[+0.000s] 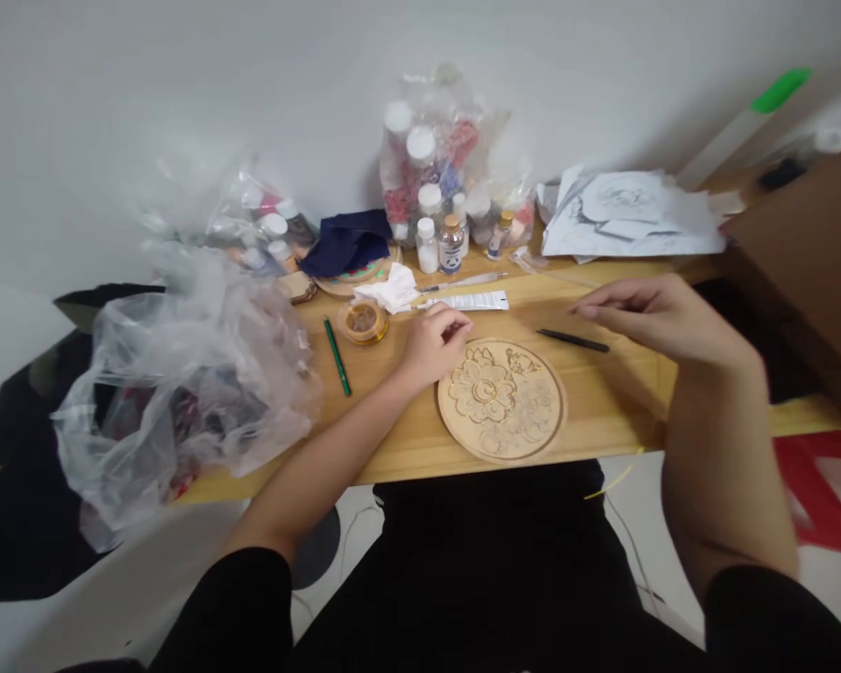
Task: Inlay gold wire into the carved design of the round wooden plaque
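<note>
A round wooden board (497, 439) lies at the table's front edge. It carries a pencil-drawn flower design, partly outlined in gold wire (483, 388). My left hand (436, 344) rests at the board's upper left rim with its fingers curled together; whatever they may hold is hidden. Above the table on the right, my right hand (655, 318) has thumb and fingertips pinched together, and anything between them is too small to make out. Below those fingertips lie dark tweezers (573, 340). A yellow wire strand (615, 477) shows past the table's front edge, below my right hand.
Left of the board are a green pencil (336, 357), a wire spool (364, 322) and a large plastic bag (203, 365). Behind stand a white tube (473, 301), small bottles (451, 245), bagged jars (427, 154) and paper sheets (623, 220). A cardboard box (805, 252) stands right.
</note>
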Demonstrator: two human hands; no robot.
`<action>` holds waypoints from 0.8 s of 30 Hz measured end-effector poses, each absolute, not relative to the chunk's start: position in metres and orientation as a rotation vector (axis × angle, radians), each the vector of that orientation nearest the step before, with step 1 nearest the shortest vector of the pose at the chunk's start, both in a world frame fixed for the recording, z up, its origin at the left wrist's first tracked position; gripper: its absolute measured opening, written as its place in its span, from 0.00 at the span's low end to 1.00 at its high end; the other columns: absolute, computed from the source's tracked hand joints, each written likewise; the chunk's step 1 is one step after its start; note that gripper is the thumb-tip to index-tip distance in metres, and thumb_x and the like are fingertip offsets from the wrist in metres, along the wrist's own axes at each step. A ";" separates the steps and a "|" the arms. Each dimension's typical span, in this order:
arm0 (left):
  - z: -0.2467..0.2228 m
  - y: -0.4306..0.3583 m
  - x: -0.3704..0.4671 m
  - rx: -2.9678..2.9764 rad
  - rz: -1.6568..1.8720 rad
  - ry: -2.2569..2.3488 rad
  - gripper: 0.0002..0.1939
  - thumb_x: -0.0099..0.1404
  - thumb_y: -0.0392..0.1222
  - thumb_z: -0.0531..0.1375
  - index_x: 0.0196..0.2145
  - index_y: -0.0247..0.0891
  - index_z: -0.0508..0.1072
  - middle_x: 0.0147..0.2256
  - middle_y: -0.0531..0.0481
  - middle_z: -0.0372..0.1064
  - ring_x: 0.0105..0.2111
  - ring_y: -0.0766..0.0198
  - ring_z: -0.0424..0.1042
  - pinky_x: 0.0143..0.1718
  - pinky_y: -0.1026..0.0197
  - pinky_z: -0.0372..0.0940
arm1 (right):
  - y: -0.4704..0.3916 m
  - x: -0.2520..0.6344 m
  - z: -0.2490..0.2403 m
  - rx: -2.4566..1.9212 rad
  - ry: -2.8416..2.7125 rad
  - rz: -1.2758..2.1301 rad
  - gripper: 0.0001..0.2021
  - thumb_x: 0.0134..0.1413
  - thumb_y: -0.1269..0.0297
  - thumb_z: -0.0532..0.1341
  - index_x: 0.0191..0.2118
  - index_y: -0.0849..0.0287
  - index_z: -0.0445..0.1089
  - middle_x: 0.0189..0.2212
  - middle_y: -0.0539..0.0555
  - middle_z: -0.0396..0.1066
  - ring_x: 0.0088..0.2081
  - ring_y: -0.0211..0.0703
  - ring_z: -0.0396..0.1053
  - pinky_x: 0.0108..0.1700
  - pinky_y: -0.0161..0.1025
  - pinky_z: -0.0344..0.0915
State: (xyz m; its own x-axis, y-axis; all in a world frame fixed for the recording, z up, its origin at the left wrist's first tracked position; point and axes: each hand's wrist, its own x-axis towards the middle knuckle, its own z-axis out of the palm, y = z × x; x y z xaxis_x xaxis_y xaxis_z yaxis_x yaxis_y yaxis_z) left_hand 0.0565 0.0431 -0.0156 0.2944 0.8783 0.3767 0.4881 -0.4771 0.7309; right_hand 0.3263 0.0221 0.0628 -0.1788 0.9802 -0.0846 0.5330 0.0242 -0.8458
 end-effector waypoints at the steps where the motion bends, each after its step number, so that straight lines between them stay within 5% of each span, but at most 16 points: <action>1: -0.015 0.043 0.057 2.094 1.048 1.219 0.06 0.62 0.30 0.61 0.28 0.36 0.73 0.28 0.54 0.68 0.28 0.70 0.66 0.31 0.66 0.63 | 0.015 0.333 0.067 -1.573 -1.708 1.035 0.23 0.45 0.42 0.68 0.35 0.60 0.79 0.29 0.57 0.76 0.28 0.36 0.64 0.31 0.38 0.60; 8: -0.012 0.037 0.057 2.164 0.920 1.209 0.04 0.59 0.31 0.65 0.29 0.37 0.76 0.26 0.55 0.68 0.27 0.70 0.66 0.32 0.66 0.62 | -0.048 0.358 0.078 -1.708 -1.711 1.137 0.28 0.34 0.33 0.68 0.28 0.57 0.79 0.31 0.58 0.78 0.35 0.45 0.71 0.39 0.42 0.67; 24: -0.004 0.034 0.049 2.411 0.734 1.214 0.05 0.64 0.36 0.62 0.30 0.38 0.76 0.31 0.51 0.71 0.32 0.64 0.69 0.36 0.62 0.62 | -0.089 0.350 0.069 -1.616 -1.845 1.317 0.24 0.48 0.39 0.64 0.32 0.59 0.78 0.30 0.57 0.77 0.31 0.41 0.70 0.33 0.39 0.66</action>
